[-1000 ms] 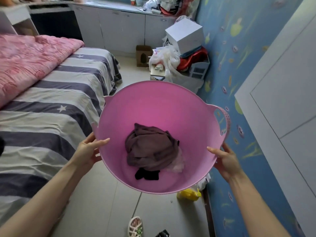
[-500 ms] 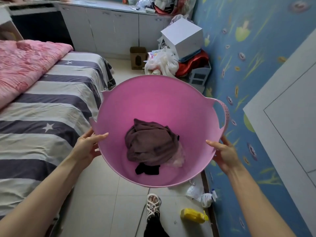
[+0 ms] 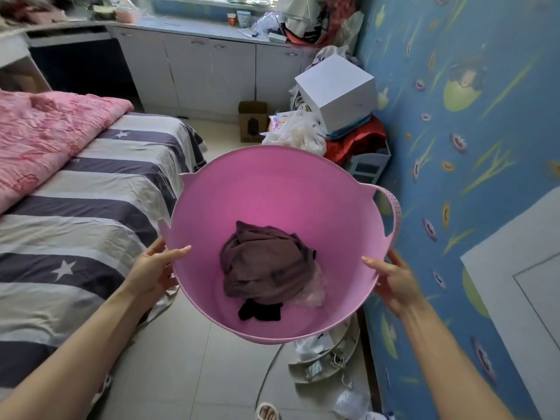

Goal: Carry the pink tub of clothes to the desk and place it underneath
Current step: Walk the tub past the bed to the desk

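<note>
Both hands, left hand point(image 3: 151, 272) and right hand point(image 3: 394, 278), grip the pink tub point(image 3: 272, 192) by its rim, clothes point(image 3: 266, 265) inside, carried above the floor beside the bed point(image 3: 91, 183). Keep it level, steer toward the desk point(image 3: 69, 28) opening at far left.

Probably a home bedroom: striped bed point(image 3: 91, 189), cupboards point(image 3: 209, 71) (cluttered).

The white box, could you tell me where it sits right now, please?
In the head view the white box sits upper right, atop a red pile against the blue wall, just beyond the pink tub.
</note>
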